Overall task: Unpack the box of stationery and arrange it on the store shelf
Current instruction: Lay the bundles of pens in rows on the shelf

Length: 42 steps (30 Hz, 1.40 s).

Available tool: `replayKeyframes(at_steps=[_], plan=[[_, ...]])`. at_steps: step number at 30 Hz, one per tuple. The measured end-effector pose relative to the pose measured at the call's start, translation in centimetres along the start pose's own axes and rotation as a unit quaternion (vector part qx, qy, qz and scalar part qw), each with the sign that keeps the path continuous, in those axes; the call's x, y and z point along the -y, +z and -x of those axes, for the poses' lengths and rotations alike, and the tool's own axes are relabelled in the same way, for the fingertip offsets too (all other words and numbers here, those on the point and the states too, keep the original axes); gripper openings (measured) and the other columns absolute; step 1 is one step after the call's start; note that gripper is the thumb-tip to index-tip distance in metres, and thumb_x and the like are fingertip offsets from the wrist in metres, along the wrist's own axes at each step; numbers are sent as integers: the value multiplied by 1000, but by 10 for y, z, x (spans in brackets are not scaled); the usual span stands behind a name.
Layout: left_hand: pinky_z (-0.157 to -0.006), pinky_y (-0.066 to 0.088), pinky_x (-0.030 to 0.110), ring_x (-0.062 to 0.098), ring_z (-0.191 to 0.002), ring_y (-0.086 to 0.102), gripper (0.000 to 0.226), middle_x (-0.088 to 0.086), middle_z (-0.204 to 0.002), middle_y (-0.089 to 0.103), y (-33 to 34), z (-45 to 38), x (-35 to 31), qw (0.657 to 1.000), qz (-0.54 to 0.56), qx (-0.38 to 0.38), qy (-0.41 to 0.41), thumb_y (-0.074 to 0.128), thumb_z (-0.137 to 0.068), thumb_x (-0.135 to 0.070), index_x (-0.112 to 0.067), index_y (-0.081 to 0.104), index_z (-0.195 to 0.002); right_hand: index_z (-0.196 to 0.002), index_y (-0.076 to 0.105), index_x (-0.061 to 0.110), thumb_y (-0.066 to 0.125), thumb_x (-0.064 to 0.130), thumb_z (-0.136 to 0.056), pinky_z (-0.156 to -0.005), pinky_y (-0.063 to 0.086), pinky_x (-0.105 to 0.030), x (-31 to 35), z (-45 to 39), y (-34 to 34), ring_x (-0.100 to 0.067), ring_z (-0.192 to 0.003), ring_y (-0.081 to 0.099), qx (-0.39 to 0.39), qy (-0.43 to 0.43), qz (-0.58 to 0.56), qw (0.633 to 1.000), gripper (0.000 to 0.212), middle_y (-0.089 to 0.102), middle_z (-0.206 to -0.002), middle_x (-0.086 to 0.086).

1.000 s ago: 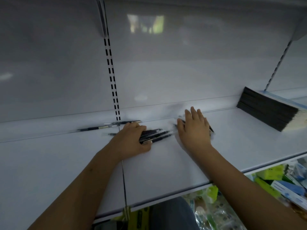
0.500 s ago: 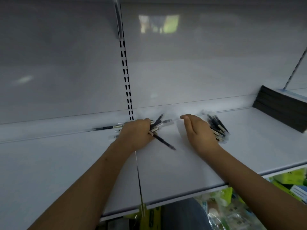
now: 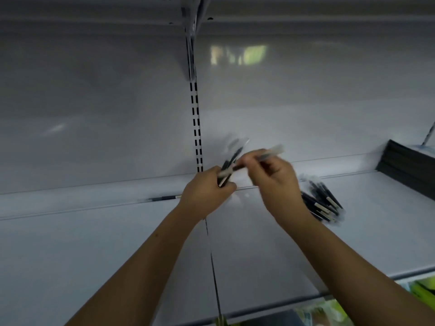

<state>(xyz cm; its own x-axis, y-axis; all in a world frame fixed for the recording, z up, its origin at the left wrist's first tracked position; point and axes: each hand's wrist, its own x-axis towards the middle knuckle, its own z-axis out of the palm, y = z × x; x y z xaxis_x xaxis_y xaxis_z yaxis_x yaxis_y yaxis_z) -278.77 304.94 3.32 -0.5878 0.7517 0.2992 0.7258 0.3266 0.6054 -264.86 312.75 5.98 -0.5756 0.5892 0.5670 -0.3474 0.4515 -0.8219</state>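
My left hand grips a small bunch of dark pens, lifted off the white shelf and pointing up and to the right. My right hand is raised beside it and pinches a single pen with a pale barrel, blurred by motion. A pile of several dark pens lies on the shelf just right of my right wrist. One lone pen lies along the shelf's back groove, left of my left hand.
A stack of black notebooks leans at the shelf's far right. A slotted upright runs up the back panel behind my hands. Green and yellow packages show on the shelf below.
Both hands have risen off the shelf. The left has lifted its bunch of pens, and the right has left the pile and now pinches one pen next to the left hand.
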Motion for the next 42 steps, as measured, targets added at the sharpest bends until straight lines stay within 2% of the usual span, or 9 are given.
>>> replayKeyframes(at_steps=[5, 9, 14, 18, 21, 27, 31, 35, 42], plan=[[-58, 39, 25, 12, -61, 46, 23, 1, -69, 49, -9, 8, 23, 977, 201, -41, -63, 51, -98, -24, -14, 46, -77, -75, 65, 17, 41, 40, -103, -58, 35, -25, 1, -32, -18, -12, -59, 39, -178, 50, -32, 982, 45, 45, -65, -5], [-53, 38, 11, 4, -57, 44, 23, 3, -69, 47, -30, 2, 7, 948, 295, -114, -17, 44, -102, -18, -9, 48, -81, -71, 65, 14, 38, 44, -103, -66, 38, -26, -27, -34, 2, -5, -59, 48, -113, 95, 72, 986, 51, 50, -59, 12], [-65, 43, 12, 2, -66, 51, 14, -7, -74, 51, -26, 6, 14, 951, 293, -91, 25, 48, -102, -28, -17, 52, -93, -91, 69, 19, 44, 33, -103, -86, 53, -37, -36, -39, 27, -13, -77, 62, -17, 91, 13, 996, 31, 66, -86, 1], [-63, 47, 30, 16, -66, 54, 20, -3, -70, 57, -12, 19, 39, 959, 281, -23, -24, 52, -101, -29, -15, 60, -89, -113, 68, 26, 48, 33, -101, -70, 44, -27, -35, -43, 41, -8, -65, 50, 82, 90, -32, 992, 24, 56, -73, 7], [-63, 48, 38, 20, -65, 57, 19, 1, -71, 63, -18, 26, 48, 947, 317, 10, -46, 53, -101, -21, -12, 68, -95, -100, 74, 18, 57, 29, -97, -73, 42, -21, -38, -44, 52, 3, -63, 53, 66, 98, -20, 993, 21, 60, -67, 16], [-66, 52, 21, 13, -65, 60, 25, 2, -87, 75, -22, 29, 52, 900, 430, -4, -76, 49, -99, 3, -4, 63, -119, -83, 62, 14, 46, 29, -103, -65, 43, -24, -49, -52, 39, -12, -66, 51, -61, 158, -203, 965, 29, 63, -75, 0], [-75, 58, 28, 17, -75, 70, 18, 10, -98, 76, -25, 28, 50, 868, 489, -38, -79, 54, -98, -6, -6, 65, -112, -96, 68, 16, 44, 33, -103, -70, 41, -28, -61, -46, 30, -13, -70, 49, -13, 164, -147, 975, 30, 59, -76, 0], [-74, 61, 31, 22, -76, 72, 19, 14, -86, 75, -31, 25, 46, 792, 598, -72, -95, 48, -101, -9, 1, 63, -106, -93, 59, 9, 42, 26, -104, -59, 47, -28, -56, -41, 38, -17, -61, 53, 44, 196, -196, 960, 26, 58, -69, -6], [-83, 46, 23, 9, -85, 54, 24, -3, -88, 60, -32, 22, 56, 796, 589, -69, -120, 56, -97, -20, -16, 79, -95, -111, 61, 10, 44, 30, -103, -41, 25, -20, -62, -34, 42, -10, -48, 25, 117, 175, -157, 965, 28, 32, -63, 1]])
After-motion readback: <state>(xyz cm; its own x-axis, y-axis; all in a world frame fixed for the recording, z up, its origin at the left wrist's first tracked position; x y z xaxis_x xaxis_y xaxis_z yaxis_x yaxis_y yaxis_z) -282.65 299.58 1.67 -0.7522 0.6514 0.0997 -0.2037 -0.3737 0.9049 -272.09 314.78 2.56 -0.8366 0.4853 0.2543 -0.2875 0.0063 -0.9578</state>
